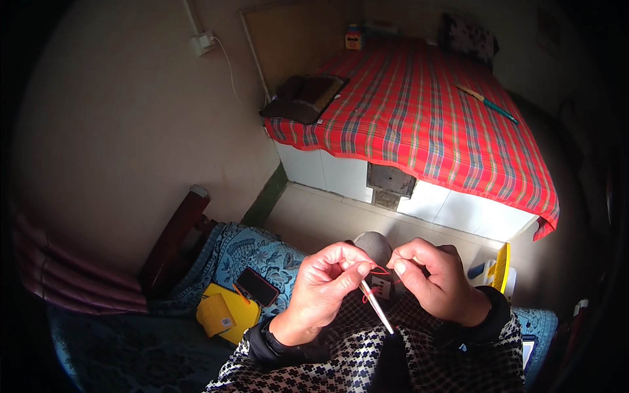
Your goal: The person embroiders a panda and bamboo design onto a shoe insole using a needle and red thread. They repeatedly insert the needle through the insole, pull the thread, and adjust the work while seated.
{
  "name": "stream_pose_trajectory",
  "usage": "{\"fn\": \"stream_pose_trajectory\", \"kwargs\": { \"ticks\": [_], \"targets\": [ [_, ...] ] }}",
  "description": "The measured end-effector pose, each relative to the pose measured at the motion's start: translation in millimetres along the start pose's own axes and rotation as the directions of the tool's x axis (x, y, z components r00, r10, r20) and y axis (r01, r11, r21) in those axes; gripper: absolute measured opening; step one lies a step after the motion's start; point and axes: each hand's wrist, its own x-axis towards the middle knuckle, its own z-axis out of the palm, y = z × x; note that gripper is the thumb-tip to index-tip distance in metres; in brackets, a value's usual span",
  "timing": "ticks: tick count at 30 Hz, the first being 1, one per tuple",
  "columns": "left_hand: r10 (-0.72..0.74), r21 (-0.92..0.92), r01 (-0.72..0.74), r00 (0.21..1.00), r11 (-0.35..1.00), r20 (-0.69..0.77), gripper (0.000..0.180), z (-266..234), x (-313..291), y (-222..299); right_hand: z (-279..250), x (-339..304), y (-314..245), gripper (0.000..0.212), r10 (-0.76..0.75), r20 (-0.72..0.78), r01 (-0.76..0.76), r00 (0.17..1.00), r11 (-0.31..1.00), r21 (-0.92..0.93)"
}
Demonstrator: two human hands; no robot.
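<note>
My left hand [324,285] is closed, thumb and forefinger pinched at the top of a slim silvery stick [376,306] that slants down over my lap. Thin red cord [381,270] passes from this pinch to my right hand [432,278]. That hand is also closed, its thumb and finger pressed together on the cord's other side. A small loop of the red cord hangs around the stick below my left thumb. Beneath the cord, a small white tag-like piece [381,288] with dark marks shows. Whether the stick has a hook or point is too small to tell.
A blue patterned cover [239,239] bears a phone [257,287], a yellow book or folder [241,318] and an orange pencil-like stick. Beyond the floor stands a bed with a red plaid cover [406,118]. A rounded grey thing [373,245] is just past my hands.
</note>
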Motion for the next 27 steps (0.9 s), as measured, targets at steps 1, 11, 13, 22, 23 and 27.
{"fn": "stream_pose_trajectory", "kwargs": {
  "ticks": [1,11,13,22,23,27],
  "targets": [
    [0.003,-0.006,-0.003,1.000,1.000,0.001,0.002,0,0,0,0,1,-1,0.006,-0.062,-0.014,0.061,0.998,0.998,-0.032],
    [-0.013,-0.087,0.021,0.995,0.996,0.097,0.004,-9,1,-4,0,4,-10,0.029,-0.165,0.036,0.169,0.986,0.962,-0.216],
    [-0.022,-0.086,0.028,0.997,0.996,0.076,0.004,-9,1,-5,1,3,-6,0.030,-0.219,0.048,0.224,0.974,0.941,-0.255],
    [-0.029,-0.068,0.029,1.000,0.997,0.002,0.004,-4,-1,-1,-1,2,1,0.033,-0.368,0.061,0.353,0.928,0.813,-0.463],
    [-0.026,-0.046,0.026,1.000,0.999,-0.011,0.004,-4,-1,-1,-2,2,0,0.034,-0.365,0.066,0.352,0.929,0.812,-0.466],
    [-0.013,-0.033,0.013,1.000,0.999,-0.017,0.005,-4,-2,-3,0,2,0,0.035,-0.375,0.055,0.357,0.925,0.812,-0.462]
  ]
}}
